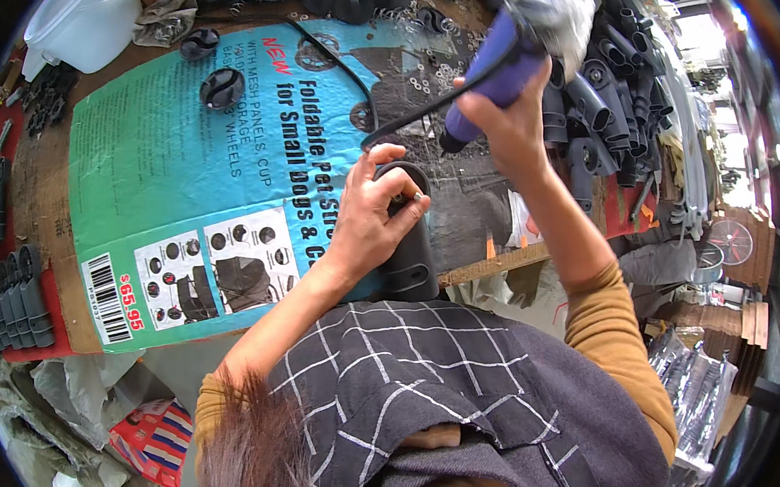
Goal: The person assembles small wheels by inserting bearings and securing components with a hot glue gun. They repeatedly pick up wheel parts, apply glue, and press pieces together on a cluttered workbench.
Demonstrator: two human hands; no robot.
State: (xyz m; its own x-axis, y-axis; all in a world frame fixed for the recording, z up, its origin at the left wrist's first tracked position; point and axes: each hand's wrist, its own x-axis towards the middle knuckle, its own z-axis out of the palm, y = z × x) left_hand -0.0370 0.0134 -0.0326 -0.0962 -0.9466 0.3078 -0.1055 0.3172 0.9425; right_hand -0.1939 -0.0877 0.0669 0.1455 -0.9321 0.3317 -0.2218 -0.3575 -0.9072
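Note:
My right hand (513,124) is wrapped round a purple electric screwdriver (493,66), held up over the right half of the table. Clear plastic covers its back end, and its dark tip points down and left. A black cord or strap (443,104) runs by it. My left hand (374,210) rests at a black, hollow plastic part (410,265) near the table's front edge. Its thumb and forefinger pinch a tiny metal piece, seemingly a screw (418,197), above the part's rounded opening.
A printed cardboard sheet (131,209) covers the tabletop. Two round black caps (222,89) lie on it. Small metal rings (437,80) are scattered farther back. Black tubular parts are heaped at the right (613,107) and lined up at the left (17,300). A white tub (84,25) stands far left.

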